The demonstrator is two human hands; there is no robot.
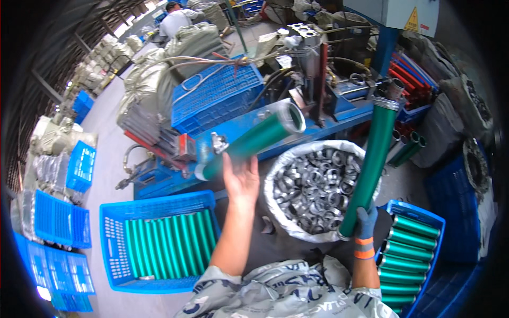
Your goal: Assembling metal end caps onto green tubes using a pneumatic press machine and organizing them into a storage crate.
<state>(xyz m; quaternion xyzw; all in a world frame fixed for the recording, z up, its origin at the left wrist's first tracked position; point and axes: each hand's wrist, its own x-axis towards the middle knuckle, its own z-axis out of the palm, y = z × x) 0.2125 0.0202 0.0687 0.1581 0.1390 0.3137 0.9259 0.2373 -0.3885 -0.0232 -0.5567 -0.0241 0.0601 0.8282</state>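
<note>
My left hand (242,180), bare and palm up, has its fingers spread just below a green tube (254,139). That tube slants over the blue bench, slightly blurred, with a metal ring around its upper right end; whether the fingertips touch it I cannot tell. In a blue-grey glove with an orange cuff, my right hand (366,221) is closed around the lower end of a second green tube (375,153). This one rises to the machine at the right, and a metal collar circles its top. Between my arms stands a white-lined tub (271,197) full of loose metal rings (318,191).
Green tubes lie in a blue crate (159,199) at left and another blue crate (419,211) at right. The blue machine bench (207,140) runs across in front, carrying hoses and clamps. Woven sacks (196,45) and an upturned blue crate (217,93) stand behind. A person (176,22) sits far off.
</note>
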